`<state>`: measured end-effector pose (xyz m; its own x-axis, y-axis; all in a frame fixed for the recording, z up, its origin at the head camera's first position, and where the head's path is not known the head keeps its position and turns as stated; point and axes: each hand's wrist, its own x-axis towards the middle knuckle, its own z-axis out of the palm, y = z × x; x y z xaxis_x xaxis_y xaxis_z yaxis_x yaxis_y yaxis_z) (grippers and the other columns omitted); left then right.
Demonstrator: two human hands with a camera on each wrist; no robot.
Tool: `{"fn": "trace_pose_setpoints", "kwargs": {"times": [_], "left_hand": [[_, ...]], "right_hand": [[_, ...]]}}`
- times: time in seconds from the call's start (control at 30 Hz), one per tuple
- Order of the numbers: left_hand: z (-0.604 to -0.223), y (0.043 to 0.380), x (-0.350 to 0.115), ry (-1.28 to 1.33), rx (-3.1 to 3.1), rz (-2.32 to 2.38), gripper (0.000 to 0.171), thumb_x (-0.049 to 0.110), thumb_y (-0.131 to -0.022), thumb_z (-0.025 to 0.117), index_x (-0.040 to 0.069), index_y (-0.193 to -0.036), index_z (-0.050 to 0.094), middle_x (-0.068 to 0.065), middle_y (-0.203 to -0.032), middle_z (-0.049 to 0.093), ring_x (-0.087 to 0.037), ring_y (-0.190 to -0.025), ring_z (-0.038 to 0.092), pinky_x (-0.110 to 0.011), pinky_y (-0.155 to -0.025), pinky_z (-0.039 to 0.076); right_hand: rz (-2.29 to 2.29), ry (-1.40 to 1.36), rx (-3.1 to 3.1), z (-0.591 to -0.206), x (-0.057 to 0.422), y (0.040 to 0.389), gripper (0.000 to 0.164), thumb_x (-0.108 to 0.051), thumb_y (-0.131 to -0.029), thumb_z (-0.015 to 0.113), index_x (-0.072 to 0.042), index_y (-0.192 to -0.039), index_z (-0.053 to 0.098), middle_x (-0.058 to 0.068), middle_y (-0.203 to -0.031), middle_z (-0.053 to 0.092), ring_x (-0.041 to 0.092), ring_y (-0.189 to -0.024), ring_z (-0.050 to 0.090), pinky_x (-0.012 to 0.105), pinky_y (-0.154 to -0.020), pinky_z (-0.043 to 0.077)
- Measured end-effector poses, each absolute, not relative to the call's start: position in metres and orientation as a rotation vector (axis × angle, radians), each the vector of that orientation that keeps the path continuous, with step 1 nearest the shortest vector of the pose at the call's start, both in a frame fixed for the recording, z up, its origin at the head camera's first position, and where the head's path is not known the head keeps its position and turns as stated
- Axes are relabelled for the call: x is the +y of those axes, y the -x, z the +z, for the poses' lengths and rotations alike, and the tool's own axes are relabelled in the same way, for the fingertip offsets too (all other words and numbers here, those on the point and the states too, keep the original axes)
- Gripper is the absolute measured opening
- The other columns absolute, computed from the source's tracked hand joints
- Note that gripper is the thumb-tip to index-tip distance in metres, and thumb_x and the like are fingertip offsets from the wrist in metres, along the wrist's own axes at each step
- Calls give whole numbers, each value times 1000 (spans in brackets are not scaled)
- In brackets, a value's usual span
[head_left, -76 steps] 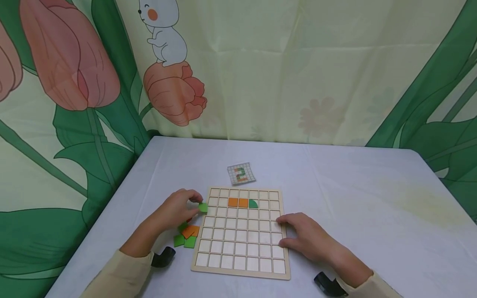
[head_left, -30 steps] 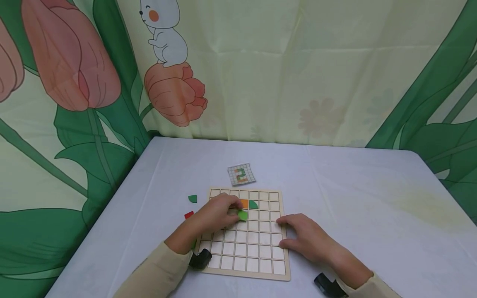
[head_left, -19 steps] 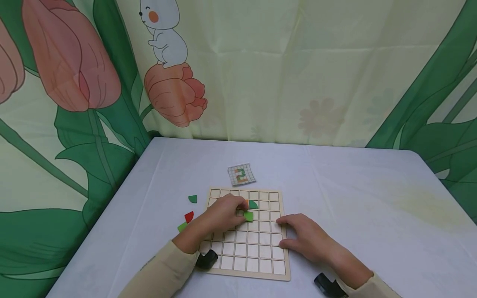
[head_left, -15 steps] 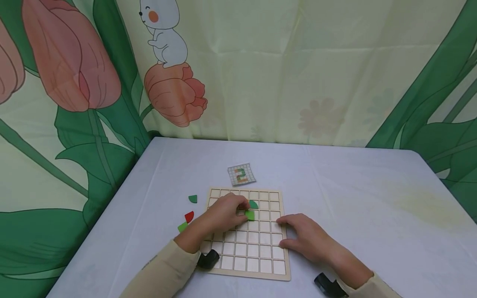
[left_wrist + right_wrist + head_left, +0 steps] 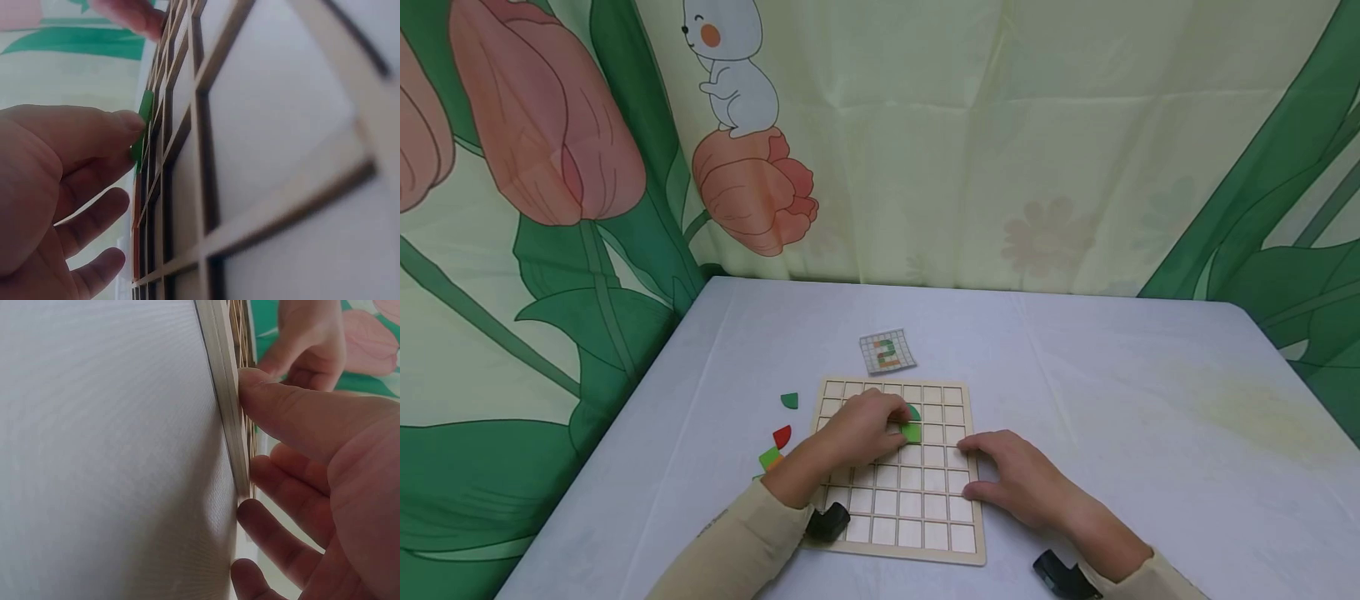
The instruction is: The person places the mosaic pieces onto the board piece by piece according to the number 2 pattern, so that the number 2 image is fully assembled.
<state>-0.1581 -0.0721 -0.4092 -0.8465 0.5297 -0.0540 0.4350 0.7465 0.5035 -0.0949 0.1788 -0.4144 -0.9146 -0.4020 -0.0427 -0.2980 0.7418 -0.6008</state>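
Note:
In the head view a wooden grid board (image 5: pixel 891 553) lies on the table. Over its upper middle, my left hand (image 5: pixel 865 429) pinches a light green square tile (image 5: pixel 912 433) between thumb and fingers. The left wrist view shows this green tile (image 5: pixel 144 115) tilted, its lower edge right at the grid. Just behind it, a dark green quarter-round tile (image 5: pixel 913 412) sits in a cell, partly covered by my fingers. The orange tiles in that row are hidden by my hand. At the board's right edge rests my right hand (image 5: pixel 1018 475), thumb (image 5: pixel 262 381) on the rim, fingers relaxed.
Left of the board lie a dark green quarter-round tile (image 5: pixel 789 401), a red tile (image 5: pixel 782 436) and a light green tile (image 5: pixel 769 458), with others partly under the left forearm. A small pattern card (image 5: pixel 887 351) lies beyond the board. A printed curtain (image 5: pixel 962 150) hangs behind the table.
My left hand has carried the light green square from beside the board's left edge rightward to the cell below the quarter-round tile. My right hand stays at the board's edge.

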Motion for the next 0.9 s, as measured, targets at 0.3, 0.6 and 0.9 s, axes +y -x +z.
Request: {"fn": "trace_pose_setpoints", "kwargs": {"times": [0.3,0.6,0.9], "left_hand": [[-408,158,-69,-733,2776,702,16,19,-90,75,16,-105,71,10,-98,65,-12,-97,55,-32,-86,49],[-405,159,-75,-685,2762,761,18,19,-90,75,15,-108,70,7,-102,65,-14,-99,55,-33,-86,49],[-399,160,-103,-590,2763,832,20,16,-91,75,12,-109,69,2,-107,64,-20,-106,57,-38,-87,51]], "right_hand": [[-906,557,2775,-415,178,95,47,-22,-82,82,-11,-125,65,1,-124,62,30,-123,53,51,-103,41],[-910,546,2768,-415,178,95,47,-22,-82,82,-11,-125,65,2,-125,62,30,-124,53,51,-104,40],[-894,532,2773,-415,178,96,48,-24,-82,83,-11,-125,65,1,-126,62,30,-124,52,50,-104,40]]}}
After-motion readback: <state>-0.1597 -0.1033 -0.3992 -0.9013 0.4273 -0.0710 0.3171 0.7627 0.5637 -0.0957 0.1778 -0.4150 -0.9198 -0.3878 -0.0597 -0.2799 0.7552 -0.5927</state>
